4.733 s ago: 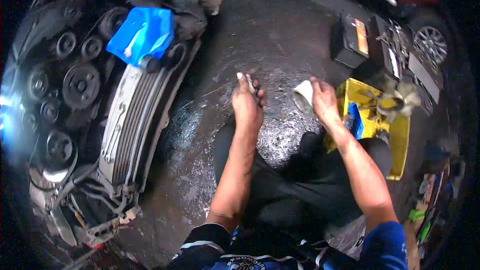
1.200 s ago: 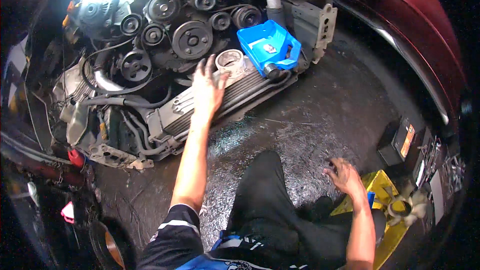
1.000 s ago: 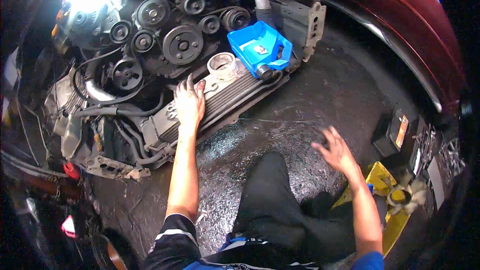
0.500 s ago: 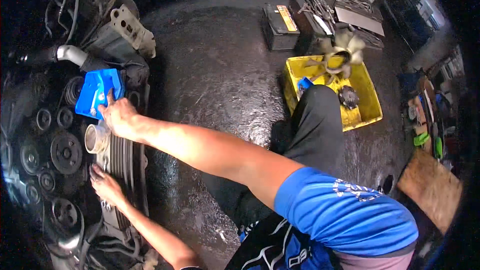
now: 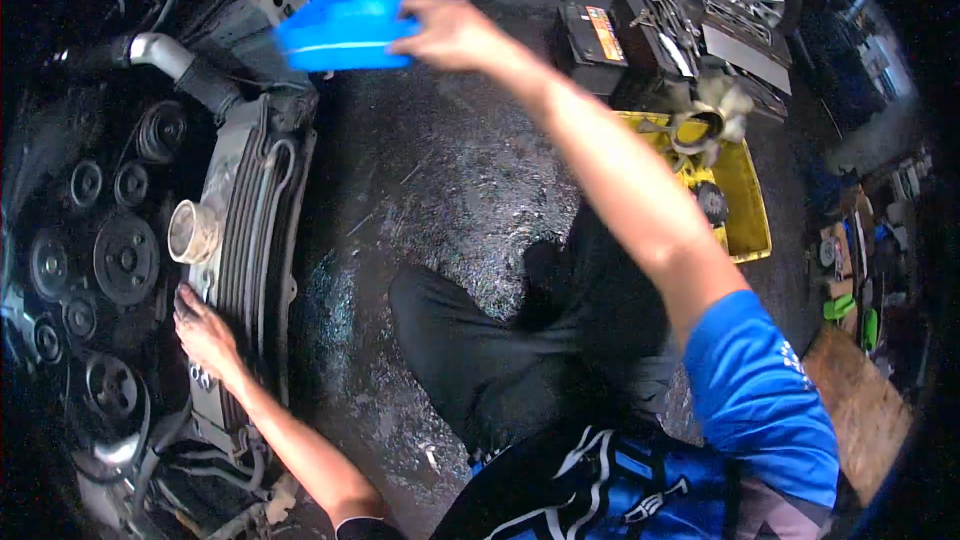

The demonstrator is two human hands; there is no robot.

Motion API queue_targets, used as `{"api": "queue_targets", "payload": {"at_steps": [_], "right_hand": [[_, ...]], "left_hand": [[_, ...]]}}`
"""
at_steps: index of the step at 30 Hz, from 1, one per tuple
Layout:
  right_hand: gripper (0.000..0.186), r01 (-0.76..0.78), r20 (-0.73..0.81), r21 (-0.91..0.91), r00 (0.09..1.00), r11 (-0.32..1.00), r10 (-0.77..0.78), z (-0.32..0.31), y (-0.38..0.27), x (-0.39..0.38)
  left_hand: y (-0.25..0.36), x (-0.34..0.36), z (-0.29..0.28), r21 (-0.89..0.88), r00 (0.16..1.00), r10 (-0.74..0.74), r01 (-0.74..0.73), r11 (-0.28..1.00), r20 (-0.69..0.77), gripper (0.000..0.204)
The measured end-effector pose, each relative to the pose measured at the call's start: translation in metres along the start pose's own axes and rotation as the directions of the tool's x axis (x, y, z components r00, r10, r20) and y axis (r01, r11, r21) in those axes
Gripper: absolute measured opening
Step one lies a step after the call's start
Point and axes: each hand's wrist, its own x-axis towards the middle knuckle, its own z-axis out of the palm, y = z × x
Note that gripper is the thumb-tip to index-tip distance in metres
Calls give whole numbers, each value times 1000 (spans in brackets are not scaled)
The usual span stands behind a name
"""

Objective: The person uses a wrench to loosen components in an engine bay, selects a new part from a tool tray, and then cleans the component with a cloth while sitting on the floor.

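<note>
My right hand [image 5: 445, 32] grips one end of a blue plastic tray [image 5: 345, 25], lifted above the floor at the far left; motion smears it somewhat. What the tray holds, if anything, cannot be made out. My left hand [image 5: 207, 338] rests on the top of a radiator [image 5: 225, 280], fingers stretched toward its engine side. Just beyond those fingers a pale round cup-like container [image 5: 192, 232] stands on the radiator's upper surface. Small metal pieces [image 5: 200, 375] lie beside the left wrist.
Engine pulleys [image 5: 127, 258] and hoses fill the left side. At the right, a yellow crate [image 5: 745, 205] carries a fan [image 5: 705, 120]. A car battery [image 5: 592, 40] and a tool box [image 5: 665, 35] stand behind it. A wooden board [image 5: 855, 415] lies at the lower right.
My right hand has lifted the blue tray off the engine bay and swung it up and to the right. The left hand stays on the radiator. The view has shifted slightly.
</note>
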Motion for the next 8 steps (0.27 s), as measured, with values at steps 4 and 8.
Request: {"api": "queue_targets", "payload": {"at_steps": [4,8], "right_hand": [[55,-58,-72,-115,996,992,50,12,113,-24],[72,-324,-67,-122,946,938,318,95,227,-76]], "left_hand": [[6,-3,-5,28,987,-158,157,987,33,59],[-24,0,12,49,964,-263,260,964,52,48]]}}
